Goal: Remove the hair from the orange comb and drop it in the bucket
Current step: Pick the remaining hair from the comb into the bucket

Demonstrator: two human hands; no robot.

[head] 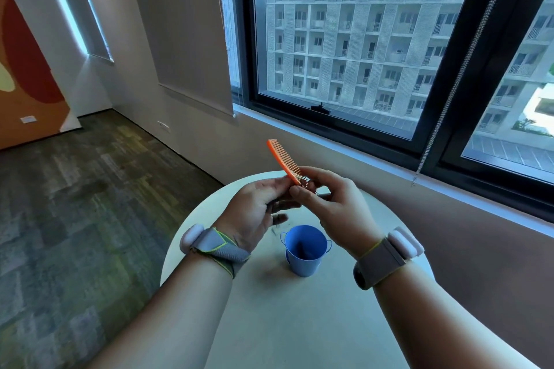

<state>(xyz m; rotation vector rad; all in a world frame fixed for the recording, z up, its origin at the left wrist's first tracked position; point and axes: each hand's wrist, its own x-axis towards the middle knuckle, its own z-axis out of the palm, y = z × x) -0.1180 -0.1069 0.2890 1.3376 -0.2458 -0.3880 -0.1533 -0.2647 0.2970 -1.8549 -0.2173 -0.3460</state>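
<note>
The left hand point(254, 210) holds the comb point(283, 160) by its near end, grip closed round it, teeth pointing right and the far end tilted up and away. The right hand point(332, 204) pinches a dark tuft of hair point(307, 183) at the comb's near teeth, thumb and fingers curled. Both are above the desk point(314, 323), the blue bucket point(305, 250) upright just below them.

Daylight enters through the window point(359, 51) on the right, leaving the room moderately dim. The bucket point(305, 250) casts a soft shadow on the desk point(299, 323). Wide-angle distortion bends edges; detail is slightly soft.
</note>
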